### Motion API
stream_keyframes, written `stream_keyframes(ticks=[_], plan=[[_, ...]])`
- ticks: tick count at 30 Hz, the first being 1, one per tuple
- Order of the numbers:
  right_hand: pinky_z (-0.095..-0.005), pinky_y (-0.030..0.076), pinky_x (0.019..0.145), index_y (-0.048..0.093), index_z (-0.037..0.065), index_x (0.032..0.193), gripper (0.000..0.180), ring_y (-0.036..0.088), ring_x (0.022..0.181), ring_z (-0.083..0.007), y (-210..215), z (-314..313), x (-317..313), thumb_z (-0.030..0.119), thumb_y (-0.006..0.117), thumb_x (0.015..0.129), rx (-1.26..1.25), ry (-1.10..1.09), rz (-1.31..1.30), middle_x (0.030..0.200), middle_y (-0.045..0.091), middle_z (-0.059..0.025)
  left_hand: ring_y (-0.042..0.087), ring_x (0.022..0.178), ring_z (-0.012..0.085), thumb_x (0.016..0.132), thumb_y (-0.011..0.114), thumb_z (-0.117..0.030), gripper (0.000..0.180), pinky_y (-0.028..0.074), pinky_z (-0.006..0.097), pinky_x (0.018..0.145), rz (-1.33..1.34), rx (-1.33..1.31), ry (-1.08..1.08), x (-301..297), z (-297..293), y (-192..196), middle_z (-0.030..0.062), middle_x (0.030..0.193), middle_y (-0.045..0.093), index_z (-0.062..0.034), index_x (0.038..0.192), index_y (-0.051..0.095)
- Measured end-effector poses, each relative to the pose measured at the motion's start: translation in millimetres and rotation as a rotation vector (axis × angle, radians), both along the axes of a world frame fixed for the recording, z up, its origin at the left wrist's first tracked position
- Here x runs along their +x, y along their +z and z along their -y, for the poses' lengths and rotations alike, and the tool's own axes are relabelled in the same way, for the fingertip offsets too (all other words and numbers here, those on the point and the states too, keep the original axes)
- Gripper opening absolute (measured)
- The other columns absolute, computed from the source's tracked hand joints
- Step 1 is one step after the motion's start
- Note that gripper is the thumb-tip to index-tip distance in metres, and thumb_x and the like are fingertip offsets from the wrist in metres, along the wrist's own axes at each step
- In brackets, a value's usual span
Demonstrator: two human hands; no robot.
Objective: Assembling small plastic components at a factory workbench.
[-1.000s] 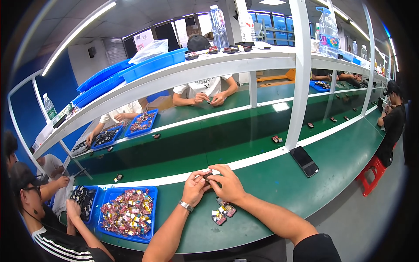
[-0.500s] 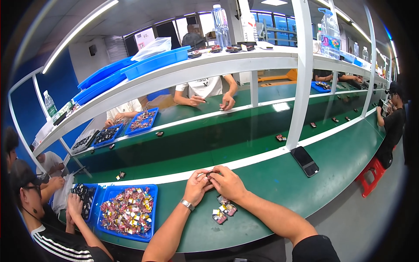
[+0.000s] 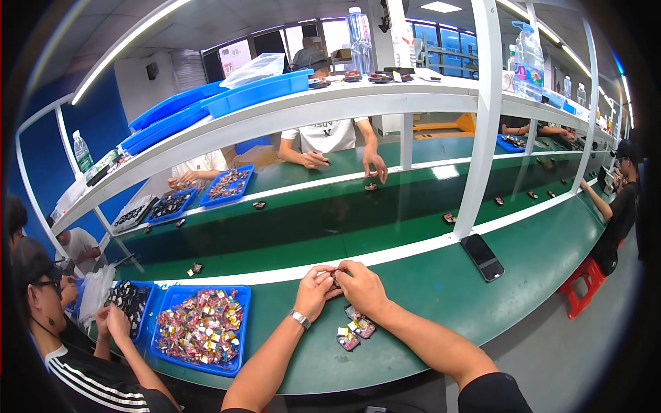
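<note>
Both hands meet over the green table [image 3: 441, 303]: the left hand [image 3: 315, 291] and right hand [image 3: 359, 286] pinch one small part [image 3: 335, 277] between their fingertips. A loosened pinch could drop it among the small pieces [image 3: 354, 329] lying just near of them.

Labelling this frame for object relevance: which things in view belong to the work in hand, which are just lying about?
In hand:
- left hand and right hand, pinching a small part between them
- small parts on the bench by the wrists
- blue tray of parts

Lying about:
- black phone
- water bottle on the shelf
- parts on the belt
</note>
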State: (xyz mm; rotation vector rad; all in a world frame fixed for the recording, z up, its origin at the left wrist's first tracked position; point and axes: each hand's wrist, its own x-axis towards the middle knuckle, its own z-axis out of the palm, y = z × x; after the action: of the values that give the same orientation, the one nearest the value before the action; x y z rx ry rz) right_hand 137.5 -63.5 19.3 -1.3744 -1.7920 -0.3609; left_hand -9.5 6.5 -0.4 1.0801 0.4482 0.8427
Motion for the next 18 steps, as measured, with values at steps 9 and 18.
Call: stream_keyframes(ticks=[9,18], plan=[[-0.0314,0.056,0.068,0.064,0.001,0.093,0.015,0.066,0.079,-0.0221,-7.2,-5.6,4.2,0.001,0.070,0.079,-0.125,0.175,-0.598,0.105,0.061,-0.0111,0.065,0.098,0.0180,0.096,0.046,0.001,0.019,0.058,0.033,0.083,-0.078,0.027,0.078,4.6,3.2,1.0,0.0109,0.109,0.064,-0.0014,0.115,0.051],[-0.0292,0.054,0.073,0.068,0.001,0.093,0.021,0.067,0.078,-0.0166,-15.0,-77.1,43.7,0.006,0.078,0.075,-0.410,0.260,-0.829,0.087,0.071,-0.0101,0.064,0.102,0.0199,0.095,0.047,0.002,0.022,0.056,0.031,0.083,-0.114,0.278,0.342,4.9,-14.6,-9.9,0.0151,0.120,0.062,-0.0003,0.116,0.051]])
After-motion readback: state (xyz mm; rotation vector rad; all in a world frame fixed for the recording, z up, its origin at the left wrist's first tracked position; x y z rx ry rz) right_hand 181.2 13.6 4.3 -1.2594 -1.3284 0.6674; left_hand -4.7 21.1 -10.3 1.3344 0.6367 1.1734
